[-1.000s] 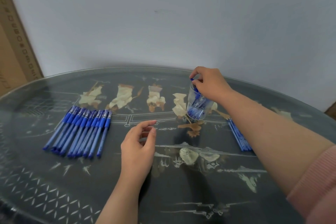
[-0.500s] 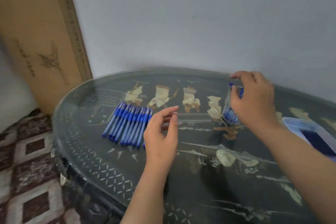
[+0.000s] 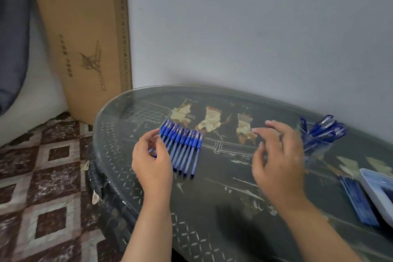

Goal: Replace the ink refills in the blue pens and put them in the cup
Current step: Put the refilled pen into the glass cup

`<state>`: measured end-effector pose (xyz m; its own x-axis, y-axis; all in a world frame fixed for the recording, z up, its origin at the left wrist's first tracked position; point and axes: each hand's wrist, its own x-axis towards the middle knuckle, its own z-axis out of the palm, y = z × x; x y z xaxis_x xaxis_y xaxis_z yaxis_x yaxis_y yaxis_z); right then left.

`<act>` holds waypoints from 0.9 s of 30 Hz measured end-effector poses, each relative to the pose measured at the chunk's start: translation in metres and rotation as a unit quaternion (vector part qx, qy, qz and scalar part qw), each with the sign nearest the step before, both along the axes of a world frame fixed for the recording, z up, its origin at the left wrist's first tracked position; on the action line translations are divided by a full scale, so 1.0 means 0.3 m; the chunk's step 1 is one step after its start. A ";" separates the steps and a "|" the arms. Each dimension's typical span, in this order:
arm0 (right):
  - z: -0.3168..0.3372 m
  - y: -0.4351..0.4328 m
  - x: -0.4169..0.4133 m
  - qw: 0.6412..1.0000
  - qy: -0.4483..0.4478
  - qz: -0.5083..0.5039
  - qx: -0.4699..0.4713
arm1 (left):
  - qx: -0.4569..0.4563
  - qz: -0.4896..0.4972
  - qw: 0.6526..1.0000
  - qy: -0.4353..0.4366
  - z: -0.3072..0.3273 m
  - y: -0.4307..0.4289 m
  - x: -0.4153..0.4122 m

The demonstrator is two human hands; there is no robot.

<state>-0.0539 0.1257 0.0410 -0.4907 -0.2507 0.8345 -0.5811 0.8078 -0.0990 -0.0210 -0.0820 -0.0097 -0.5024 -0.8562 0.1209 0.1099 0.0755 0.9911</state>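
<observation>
Several blue pens [image 3: 184, 149] lie side by side in a row on the left part of the glass-topped table [image 3: 212, 208]. My left hand [image 3: 152, 159] is at the row's left end, with thumb and fingers pinched on the leftmost blue pen; a bit of blue shows between the fingers. Over the middle of the table my right hand [image 3: 276, 159] hovers, fingers spread and holding nothing. Right of that hand stands the clear cup [image 3: 316, 144], with several blue pens leaning out of it. A bundle of blue refills [image 3: 357, 200] lies at the right edge.
A white tray [image 3: 376, 189] sits at the far right beside the refills. A large cardboard box [image 3: 85, 38] leans on the wall left of the table. The table's curved left edge drops to a patterned floor [image 3: 42, 187].
My right hand has let go at the cup and moved left, now spread open. My left hand has reached left to the pen row and closed on its leftmost pen. The view has swung left.
</observation>
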 end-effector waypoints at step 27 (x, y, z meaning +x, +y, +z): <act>-0.127 -0.440 -0.082 0.838 -0.495 -0.141 -0.182 | -0.019 -0.028 0.999 -0.010 -0.001 0.003 -0.003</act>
